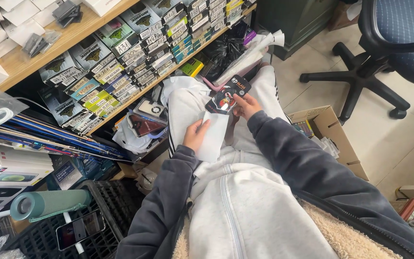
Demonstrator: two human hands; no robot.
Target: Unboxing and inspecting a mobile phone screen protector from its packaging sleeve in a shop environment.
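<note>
Far left: a green cylindrical speaker [49, 204] lying on a black plastic crate [111, 201], a dark-screened phone [80, 229] just below it. Above, wooden shelves [73, 38] packed with rows of small boxed accessories [120, 72], slanting up toward the right. Centre, over a lap in light grey trousers [188, 108]: left hand [196, 135], closed on a white paper envelope [213, 136], thumb on top, fingers hidden beneath. Just right and slightly higher: right hand [247, 105], fingers clamped on the lower edge of a small black retail card [227, 94] carrying a round phone grip, tilted, its bottom corner touching the envelope's top edge. Both items held above the thighs, near the lower shelf. Dark grey sleeves [293, 163] running back toward the camera. Further right, on the tiled floor: an open cardboard box [334, 134] beside the leg. Top right: a blue-seated office chair [398, 33] on a black wheeled base.
</note>
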